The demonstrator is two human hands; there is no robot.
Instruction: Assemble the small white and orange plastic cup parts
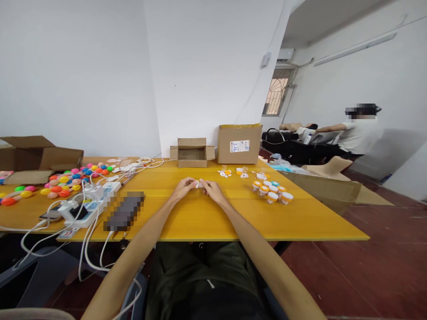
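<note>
Both of my hands meet above the middle of the yellow table point(196, 222). Between their fingertips is a small white piece point(199, 184), too small to name. My left hand point(183, 189) pinches it from the left, and my right hand point(212, 191) has its fingers closed at its right side. To the right of my hands stands a group of small clear jars point(271, 199) with orange, white and teal lids. Behind the jars lie loose white and orange parts point(225, 173) in small heaps, with a few clear cups among them.
An open cardboard box point(192, 153) and a larger taped box point(239, 144) stand at the back. On the left are colourful balls point(63, 180), a power strip point(90, 213) with white cables, and a phone point(124, 211). Another person point(358, 133) sits at the far right.
</note>
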